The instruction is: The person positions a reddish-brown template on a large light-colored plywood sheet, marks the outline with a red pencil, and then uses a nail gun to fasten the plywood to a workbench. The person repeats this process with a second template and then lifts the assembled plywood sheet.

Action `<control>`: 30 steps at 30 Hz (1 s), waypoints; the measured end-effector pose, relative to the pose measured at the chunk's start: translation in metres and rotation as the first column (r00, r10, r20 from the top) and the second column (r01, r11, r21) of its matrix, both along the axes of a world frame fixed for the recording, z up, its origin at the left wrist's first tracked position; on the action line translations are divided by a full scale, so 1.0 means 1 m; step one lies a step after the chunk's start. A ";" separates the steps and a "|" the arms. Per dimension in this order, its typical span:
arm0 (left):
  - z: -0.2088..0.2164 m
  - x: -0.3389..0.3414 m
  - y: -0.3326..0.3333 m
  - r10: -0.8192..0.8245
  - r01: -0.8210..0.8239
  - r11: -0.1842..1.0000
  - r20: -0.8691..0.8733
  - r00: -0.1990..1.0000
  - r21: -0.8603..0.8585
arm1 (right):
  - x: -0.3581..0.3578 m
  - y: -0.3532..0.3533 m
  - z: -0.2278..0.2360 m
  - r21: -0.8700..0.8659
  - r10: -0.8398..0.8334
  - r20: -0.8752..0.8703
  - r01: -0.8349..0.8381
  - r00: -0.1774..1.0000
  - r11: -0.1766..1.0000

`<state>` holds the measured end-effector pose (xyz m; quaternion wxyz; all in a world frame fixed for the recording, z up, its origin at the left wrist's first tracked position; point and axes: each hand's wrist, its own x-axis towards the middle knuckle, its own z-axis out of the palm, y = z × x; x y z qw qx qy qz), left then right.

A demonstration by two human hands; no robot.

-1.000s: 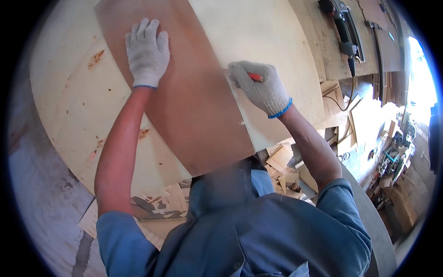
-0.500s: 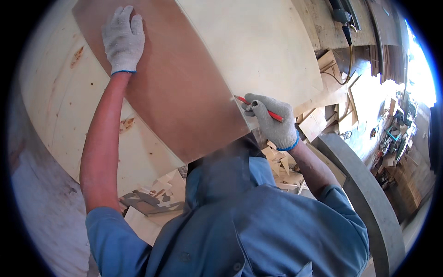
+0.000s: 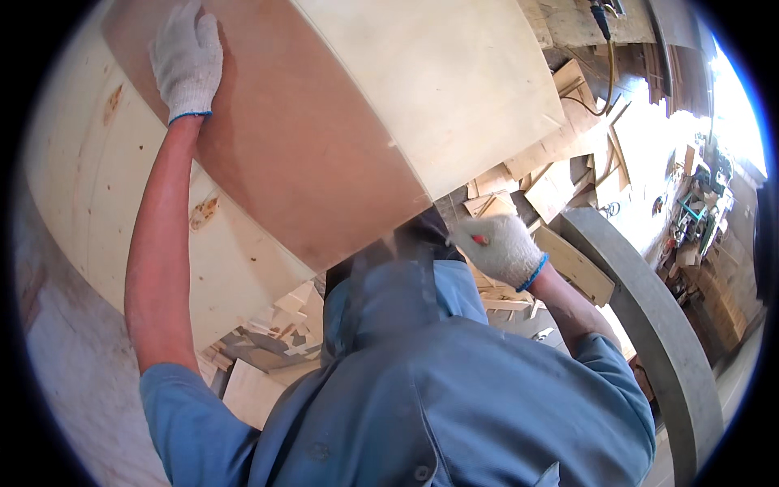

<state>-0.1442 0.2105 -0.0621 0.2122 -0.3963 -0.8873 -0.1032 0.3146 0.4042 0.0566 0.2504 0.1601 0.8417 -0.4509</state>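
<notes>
The view comes from the left of 2 wide fisheye cameras worn side by side on the person's head, facing steeply down, upright and unmirrored. It looks along the chest, so the blue shirt (image 3: pixel 503 390) fills the lower middle, close to the lens, with the forearms (image 3: pixel 161 243) reaching up from it. The left hand (image 3: pixel 188 65) sits at the top edge, the right hand (image 3: pixel 499 247) right of centre. The brown panel (image 3: pixel 308 146) lies farther below the lens, its edges bowed, running out past the top. A dark round border (image 3: pixel 20 454) covers the corners; at far right, glare (image 3: pixel 740 114) seems to hide detail.
</notes>
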 end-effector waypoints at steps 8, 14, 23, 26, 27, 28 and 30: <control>0.006 0.001 0.002 0.006 -0.006 1.000 0.001 1.000 -0.010 | -0.049 -0.010 0.004 -0.439 -0.662 0.141 0.646 0.736 0.624; 0.006 0.005 0.002 0.005 -0.003 0.999 0.046 0.999 -0.041 | -0.081 -0.012 -0.016 -0.375 -0.717 0.138 0.706 0.683 0.601; -0.001 -0.009 -0.004 -0.027 0.026 1.000 0.043 0.999 0.008 | -0.081 -0.017 -0.031 -0.427 -0.703 0.007 0.638 0.711 0.641; 0.013 0.013 0.017 -0.085 0.080 0.992 0.054 0.995 0.094 | -0.080 -0.018 -0.032 -0.464 -0.780 0.078 0.715 0.621 0.523; 0.011 0.009 0.013 -0.093 0.089 0.993 0.046 0.995 0.082 | -0.080 -0.019 -0.031 -0.452 -0.782 0.078 0.721 0.618 0.525; 0.010 0.005 0.010 -0.103 0.100 0.993 0.037 0.994 0.071 | -0.080 -0.021 -0.030 -0.439 -0.785 0.078 0.728 0.615 0.527; -0.012 -0.031 -0.014 -0.056 0.056 0.998 0.010 0.998 -0.028 | -0.080 -0.022 -0.026 -0.417 -0.777 0.064 0.724 0.626 0.550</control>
